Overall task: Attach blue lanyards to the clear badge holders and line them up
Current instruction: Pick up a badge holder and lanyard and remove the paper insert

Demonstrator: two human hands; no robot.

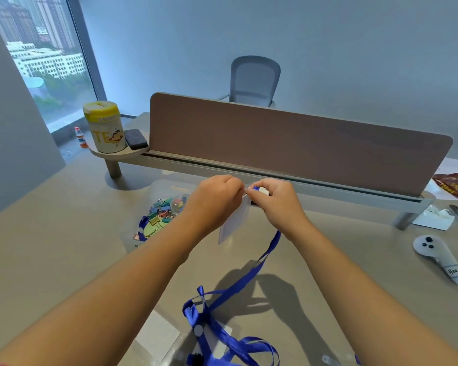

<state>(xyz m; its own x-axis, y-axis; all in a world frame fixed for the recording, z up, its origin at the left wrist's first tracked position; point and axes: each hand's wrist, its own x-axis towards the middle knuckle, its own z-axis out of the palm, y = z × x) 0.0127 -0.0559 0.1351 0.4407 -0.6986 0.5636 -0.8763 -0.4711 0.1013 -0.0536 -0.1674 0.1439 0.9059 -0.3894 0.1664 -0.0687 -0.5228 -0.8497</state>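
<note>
Both hands are raised over the middle of the desk. My left hand point(214, 202) pinches the top edge of a clear badge holder point(232, 224), which hangs down tilted between my wrists. My right hand point(276, 204) grips the clip end of a blue lanyard point(259, 265) right at the holder's top. The ribbon trails from my right wrist down to a tangled pile of blue lanyards point(222, 336) near the front edge. Under that pile lie more clear badge holders point(156, 336), flat on the desk.
A heap of coloured binder clips point(161, 215) with another blue lanyard lies left of my hands. A brown divider panel point(288, 146) runs across the back, with a yellow-lidded canister point(105, 126) at its left. A white controller point(439, 256) lies at right.
</note>
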